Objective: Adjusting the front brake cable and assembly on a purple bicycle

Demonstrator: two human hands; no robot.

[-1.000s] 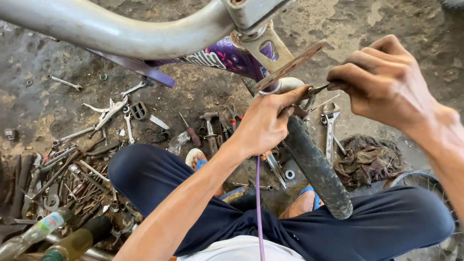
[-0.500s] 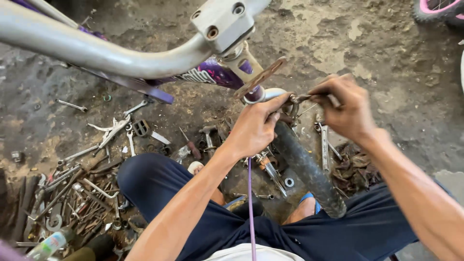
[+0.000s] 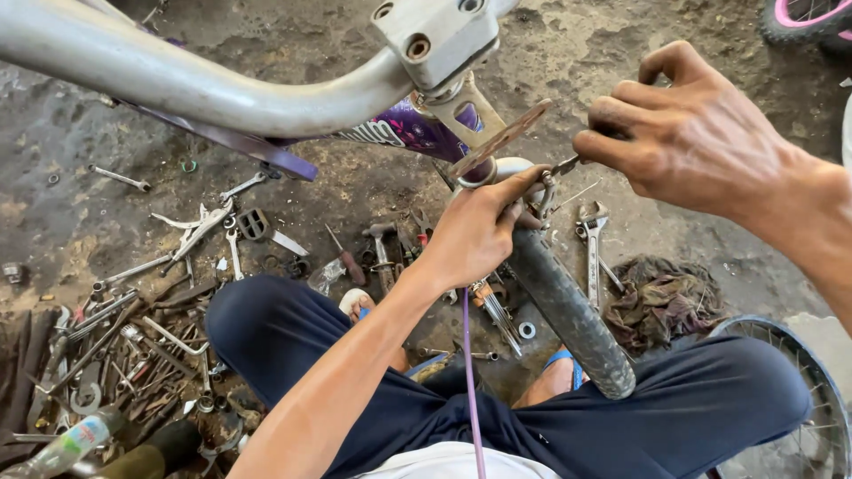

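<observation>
At the bottom of the frame, nearest the camera, are the person's knees in dark blue trousers (image 3: 621,426), with a thin purple cord (image 3: 468,372) running down between them. Rising from lower left to centre, the left hand (image 3: 475,235) is closed around the top of a small bicycle's front end, thumb and fingers wrapped where the dark tyre (image 3: 568,310) meets the pale fork crown. The tyre slants down toward the lower right, between the knees.

In the upper right, the right hand (image 3: 683,133) is closed in a pinch on a thin metal tool (image 3: 568,165), whose tip reaches the fitting just beside the left thumb. What kind of tool it is cannot be made out.

Judging from this, work on the fitting is under way: the tool is engaged and nothing there looks finished or removed.

Across the top, the grey handlebar (image 3: 204,84) and stem clamp (image 3: 435,35) hang close above the hands, limiting room upward. A rusty flat bracket (image 3: 501,137) sticks out just above the left hand.

Farther off, on the dirt floor (image 3: 355,177), wrenches and scrap tools (image 3: 115,337) crowd the left, a spanner (image 3: 593,244) and a dark rag (image 3: 666,297) lie right, and a spoked wheel (image 3: 799,408) fills the lower right corner.
</observation>
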